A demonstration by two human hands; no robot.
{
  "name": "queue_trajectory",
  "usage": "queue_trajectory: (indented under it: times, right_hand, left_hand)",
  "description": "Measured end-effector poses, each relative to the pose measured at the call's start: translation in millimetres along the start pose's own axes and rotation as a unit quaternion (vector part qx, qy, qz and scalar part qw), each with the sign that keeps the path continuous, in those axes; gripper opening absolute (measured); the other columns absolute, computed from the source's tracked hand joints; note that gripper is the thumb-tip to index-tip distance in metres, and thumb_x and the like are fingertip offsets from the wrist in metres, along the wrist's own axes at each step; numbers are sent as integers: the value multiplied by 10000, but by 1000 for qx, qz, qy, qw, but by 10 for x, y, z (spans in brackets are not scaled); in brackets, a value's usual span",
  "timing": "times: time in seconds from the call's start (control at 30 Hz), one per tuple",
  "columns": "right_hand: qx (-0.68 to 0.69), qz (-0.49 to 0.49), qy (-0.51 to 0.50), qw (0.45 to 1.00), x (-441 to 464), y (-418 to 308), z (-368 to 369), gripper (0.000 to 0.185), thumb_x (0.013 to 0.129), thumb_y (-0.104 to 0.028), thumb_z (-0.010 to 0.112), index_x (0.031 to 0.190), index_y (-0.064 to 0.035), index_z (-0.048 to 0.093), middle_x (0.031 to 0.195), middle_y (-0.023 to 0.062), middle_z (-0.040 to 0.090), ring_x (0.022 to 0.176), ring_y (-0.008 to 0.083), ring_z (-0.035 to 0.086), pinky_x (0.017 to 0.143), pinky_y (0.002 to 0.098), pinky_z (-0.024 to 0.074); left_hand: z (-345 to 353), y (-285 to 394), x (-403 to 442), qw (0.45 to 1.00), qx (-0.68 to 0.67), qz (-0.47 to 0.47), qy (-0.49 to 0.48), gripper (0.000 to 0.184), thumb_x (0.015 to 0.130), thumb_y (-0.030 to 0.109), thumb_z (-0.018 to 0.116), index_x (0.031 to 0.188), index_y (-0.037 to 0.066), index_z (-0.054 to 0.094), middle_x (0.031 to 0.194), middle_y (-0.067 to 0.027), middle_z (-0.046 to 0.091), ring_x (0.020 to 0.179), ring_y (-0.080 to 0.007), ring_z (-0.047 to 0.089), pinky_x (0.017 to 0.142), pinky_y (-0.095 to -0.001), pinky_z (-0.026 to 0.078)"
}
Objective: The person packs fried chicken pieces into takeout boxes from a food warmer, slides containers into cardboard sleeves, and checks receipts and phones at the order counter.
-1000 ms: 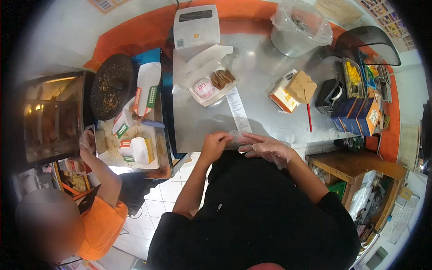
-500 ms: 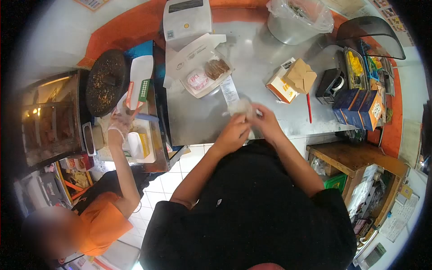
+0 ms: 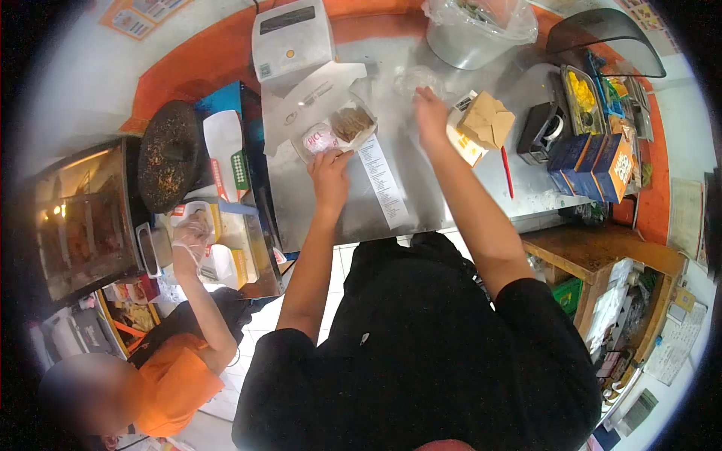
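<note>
The steel table [image 3: 425, 189] ends at a near edge that both forearms cross, and the long receipt [image 3: 382, 184] runs down almost to that edge between them. A strip of steel shows between the receipt and the right forearm, while farther right the white-and-orange box [image 3: 465, 143] and the red stick [image 3: 508, 173] leave the right arm little side room.

The left hand [image 3: 329, 177] is at the near rim of the open carton [image 3: 312, 98], fingers bent over the front; whether they pinch it I cannot tell. The right hand [image 3: 430, 116] hangs over the table with fingers partly curled (it is blurred), just beside a crumpled clear plastic [image 3: 417, 79]; I cannot tell whether it has hold of it. The pot [image 3: 459, 49] is cut off by the top of the view.

The open carton sits beyond the left hand, its lid folded back, with a packet marked RICE [image 3: 322, 137] beside brown slices [image 3: 351, 124]. A clear bag [image 3: 519, 26] lines the pot, its contents hard to make out. A brown folded box [image 3: 487, 120] overlaps the white-and-orange one, and a metal tray [image 3: 590, 124] holds yellow food [image 3: 580, 92]. At far left, a co-worker's gloved hand [image 3: 194, 231] is among other cartons [image 3: 226, 263].
</note>
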State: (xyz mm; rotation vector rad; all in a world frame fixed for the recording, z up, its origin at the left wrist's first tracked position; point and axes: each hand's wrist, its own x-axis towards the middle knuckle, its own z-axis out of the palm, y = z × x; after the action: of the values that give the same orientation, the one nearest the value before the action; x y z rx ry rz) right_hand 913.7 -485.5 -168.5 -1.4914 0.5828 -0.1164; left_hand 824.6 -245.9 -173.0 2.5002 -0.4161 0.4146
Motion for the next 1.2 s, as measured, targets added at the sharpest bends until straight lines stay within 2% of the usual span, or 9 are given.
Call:
queue_trajectory:
  times: [0.07,0.17,0.27,0.47,0.6,0.67,0.9,1.0,1.2]
  right_hand:
    - [-224,-199,59,952,-437,171,3,403,809,-95,543,1207,-41,579,1384,205,441,1243,386,427,1047,446,334]
    - [-327,-207,-26,921,-939,348,-98,404,772,-51,559,1174,-50,606,1422,232,395,1322,395,358,1084,402,307]
    - [-305,-276,-6,912,-1001,599,-108,393,744,-11,567,1134,-41,609,1365,231,437,1263,402,411,1058,421,333]
    - [-286,-306,49,906,-995,469,-203,391,713,-9,579,1101,-45,616,1148,187,511,1066,369,504,949,428,403]
    - [-339,-310,15,888,-1218,573,-253,405,696,-33,622,1099,-72,632,1116,156,519,1009,340,517,883,413,429]
    - [-332,-348,-152,864,-1259,680,-262,427,665,-54,664,1088,-114,651,1080,130,526,966,313,516,842,407,423]
    - [-445,-315,-137,827,-1287,756,-253,438,662,-135,706,1093,-203,672,1162,69,498,1029,293,476,839,425,397]
    - [-452,-278,-156,833,-1310,740,-253,457,675,-150,711,1125,-187,642,1204,87,476,1116,325,430,905,457,385]
    - [-439,-270,-154,843,-1339,749,-274,467,675,-138,706,1132,-198,638,1215,70,473,1115,323,433,903,455,389]
  left_hand:
    - [-85,72,5,1000,-16,1,7,270,723,17,616,939,141,720,925,-11,619,930,-223,547,847,-392,364]
    - [-51,82,-15,1000,-26,11,9,272,722,18,617,946,136,718,924,-9,617,919,-220,545,829,-384,358]
    - [-57,101,-11,999,-37,5,-5,259,734,23,619,945,136,719,915,-6,615,909,-214,541,810,-379,353]
    - [-89,154,6,999,-48,1,-16,234,757,37,622,942,137,723,902,0,614,895,-207,536,788,-368,346]
    - [-82,146,-3,999,-35,0,-24,230,761,44,623,944,139,725,902,-1,614,896,-205,536,783,-367,345]
    - [-65,121,-7,999,-46,-2,-25,229,762,49,624,945,141,726,900,1,614,897,-205,537,784,-369,343]
    - [-97,85,-37,998,-64,8,-17,234,770,68,611,954,158,724,905,3,607,925,-206,539,810,-374,339]
    - [-175,120,-55,998,-56,0,-34,239,778,75,600,962,165,722,919,2,607,950,-207,538,821,-380,337]
    - [-168,128,-90,998,-42,0,-39,252,777,72,595,973,168,720,918,0,606,949,-209,534,822,-382,336]
